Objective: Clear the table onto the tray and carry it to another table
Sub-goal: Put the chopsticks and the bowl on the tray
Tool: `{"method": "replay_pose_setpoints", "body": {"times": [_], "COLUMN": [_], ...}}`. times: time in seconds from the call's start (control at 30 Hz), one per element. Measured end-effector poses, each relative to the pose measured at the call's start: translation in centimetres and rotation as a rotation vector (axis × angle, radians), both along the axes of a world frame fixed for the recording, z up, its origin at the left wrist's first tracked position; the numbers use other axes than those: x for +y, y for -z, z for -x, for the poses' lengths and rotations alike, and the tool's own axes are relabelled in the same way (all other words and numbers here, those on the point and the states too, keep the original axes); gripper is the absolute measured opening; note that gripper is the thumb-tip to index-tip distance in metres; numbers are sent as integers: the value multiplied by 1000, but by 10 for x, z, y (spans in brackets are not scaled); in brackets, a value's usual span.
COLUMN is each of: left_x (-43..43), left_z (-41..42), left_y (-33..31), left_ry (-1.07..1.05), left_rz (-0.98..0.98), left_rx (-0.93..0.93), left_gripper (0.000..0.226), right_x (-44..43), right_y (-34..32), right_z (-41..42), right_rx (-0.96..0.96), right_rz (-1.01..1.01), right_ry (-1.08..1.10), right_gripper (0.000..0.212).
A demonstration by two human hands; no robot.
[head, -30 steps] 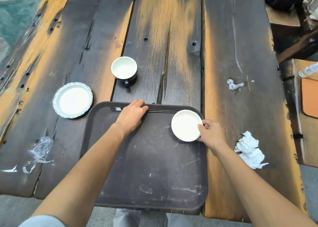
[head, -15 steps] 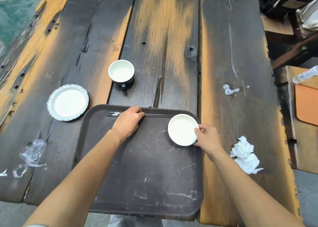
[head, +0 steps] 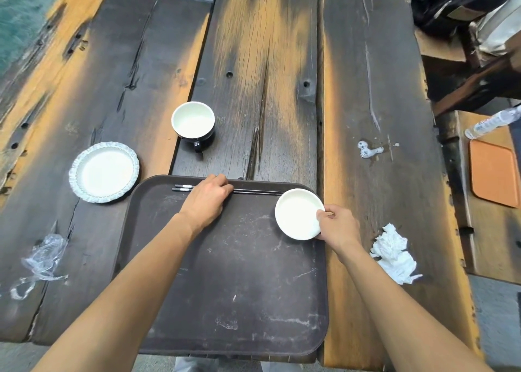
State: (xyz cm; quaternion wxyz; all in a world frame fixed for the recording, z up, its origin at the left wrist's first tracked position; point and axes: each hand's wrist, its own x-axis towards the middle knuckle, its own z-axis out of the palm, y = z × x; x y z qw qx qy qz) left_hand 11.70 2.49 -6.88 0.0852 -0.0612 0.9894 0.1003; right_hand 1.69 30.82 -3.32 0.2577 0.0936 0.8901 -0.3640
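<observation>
A dark brown tray (head: 231, 287) lies at the near edge of the wooden table (head: 282, 61). My left hand (head: 207, 199) rests over a pair of black chopsticks (head: 253, 192) along the tray's far rim, fingers curled on them. My right hand (head: 337, 226) grips the right rim of a small white dish (head: 297, 213) in the tray's far right corner. A black cup with a white inside (head: 193, 122) stands beyond the tray. A white plate with a frilled rim (head: 103, 172) lies left of the tray.
A crumpled white napkin (head: 394, 254) lies right of the tray. Clear plastic wrap (head: 42, 258) lies at the near left. A white spill (head: 368, 150) marks the right plank. An orange tray (head: 493, 174) and a plastic bottle (head: 492, 122) sit on a side bench at right.
Both hands stay in place on the chopsticks and the dish. The camera has shifted slightly, so the whole scene sits a little lower and left in view.
</observation>
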Motion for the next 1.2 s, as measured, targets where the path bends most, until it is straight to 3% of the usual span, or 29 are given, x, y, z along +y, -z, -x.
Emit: {"method": "replay_pose_setpoints", "body": {"times": [0.17,0.27,0.4,0.6,1.03,1.1,1.2], "left_x": [-2,-9,-38,-118,-209,-214,-215], "left_z": [-2,-9,-30,-82,-143,-140,-135], "left_y": [-8,-20,-34,-38,-17,-9,-3], "left_ry": [15,-22,-227,-558,-1190,-1300,-1506], "left_rz": [-44,-59,-149,-174,-361,-475,-734], "left_rx": [39,111,211,193,18,31,160], "left_gripper": [30,31,32,36,62,63,40], "right_x": [-4,-17,-56,-140,-274,-283,-294], "right_y": [-6,-12,-22,-28,-13,-7,-1], "right_z": [0,7,17,17,-1,-3,-7], "right_rx": [130,243,348,436,107,81,79], "right_rz": [-245,-270,-204,-175,186,195,206], "right_ry": [-111,-169,-309,-529,-262,-238,-199], "right_gripper": [35,39,37,34,35,31,27]}}
